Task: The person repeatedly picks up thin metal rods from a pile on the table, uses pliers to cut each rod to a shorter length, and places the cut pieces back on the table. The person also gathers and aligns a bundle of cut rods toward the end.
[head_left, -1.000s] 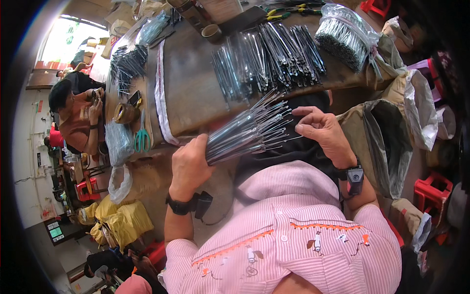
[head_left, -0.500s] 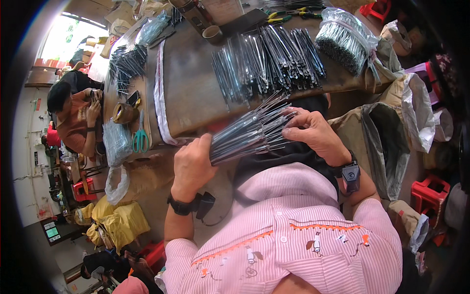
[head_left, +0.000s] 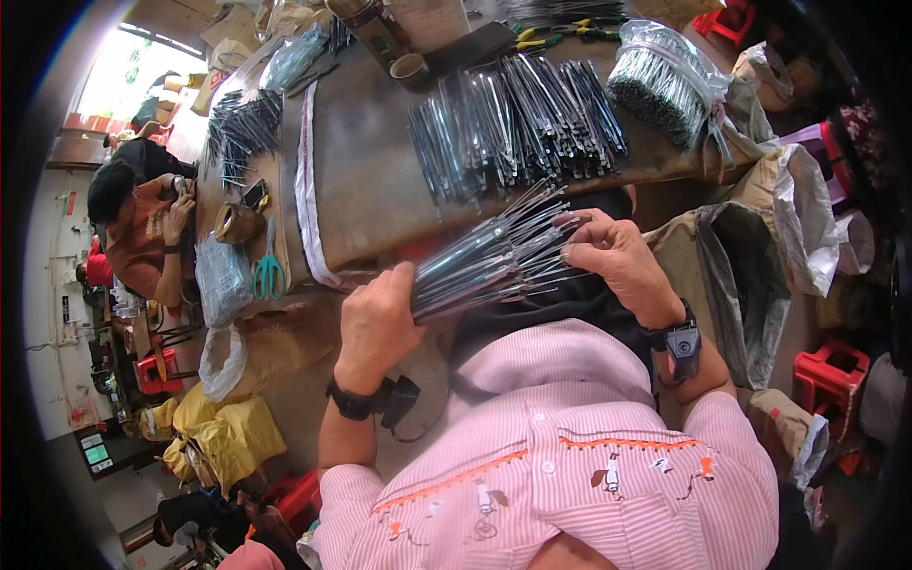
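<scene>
A thick bundle of thin, shiny metal strips point(head_left: 475, 261) is gripped around its left end by my left hand point(head_left: 376, 318), with the fingers wrapped closed. The strips slant up to the right, and their far ends fan apart. At those loose ends my right hand point(head_left: 617, 256) is curled, thumb and forefinger pinching by the strip tips; exactly how many tips lie between them is hidden. Beyond the bundle, rows of similar metal strips point(head_left: 532, 119) lie spread on the brown table point(head_left: 366, 142).
A plastic-wrapped bundle of strips point(head_left: 665, 85) stands at the table's right. A cup point(head_left: 409, 68) and yellow-handled pliers point(head_left: 537, 41) sit behind. Teal scissors point(head_left: 270, 271) lie left, near another person point(head_left: 142, 223) at work. Open sacks point(head_left: 746, 285) and a red stool point(head_left: 828, 375) are on the right.
My right hand has shifted slightly right and down, and the strip ends near it are spread a little wider. My left hand keeps its grip on the bundle.
</scene>
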The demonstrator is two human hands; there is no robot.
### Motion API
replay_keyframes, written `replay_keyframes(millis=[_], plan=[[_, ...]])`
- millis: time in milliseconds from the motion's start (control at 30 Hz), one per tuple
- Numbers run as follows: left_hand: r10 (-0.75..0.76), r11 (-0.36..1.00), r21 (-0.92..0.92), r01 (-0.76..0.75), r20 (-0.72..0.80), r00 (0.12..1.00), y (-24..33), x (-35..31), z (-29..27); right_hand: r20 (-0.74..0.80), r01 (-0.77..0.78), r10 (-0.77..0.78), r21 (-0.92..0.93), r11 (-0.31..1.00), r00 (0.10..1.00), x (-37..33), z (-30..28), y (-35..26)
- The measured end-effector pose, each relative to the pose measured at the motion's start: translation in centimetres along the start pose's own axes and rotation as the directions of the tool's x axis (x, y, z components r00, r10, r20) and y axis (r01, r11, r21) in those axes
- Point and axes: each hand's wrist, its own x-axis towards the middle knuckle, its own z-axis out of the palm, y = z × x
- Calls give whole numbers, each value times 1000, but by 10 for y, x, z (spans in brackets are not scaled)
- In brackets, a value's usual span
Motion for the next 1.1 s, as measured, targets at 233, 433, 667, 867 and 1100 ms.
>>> replay_keyframes(millis=[233, 433, 667, 867, 1100], plan=[[2, 1000, -7, -2, -39, 999, -1, -1, -1, -187, 42, -38, 20, 999, 982, 0, -9, 5], [53, 998, -30, -55, -72, 996, 5, 4, 1, -86, 39, -39, -9, 999, 996, 4, -6, 9], [79, 997, -13, -81, -90, 993, 9, 9, 0, 2, 18, -18, 88, 996, 1000, 10, -3, 15], [99, 994, -30, -102, -83, 992, 11, 12, 0, 10, 98, -101, 141, 985, 995, 13, -3, 20], [99, 995, -23, -101, -81, 992, 10, 13, 0, 22, -42, 42, -5, 999, 999, 18, -7, 24]])
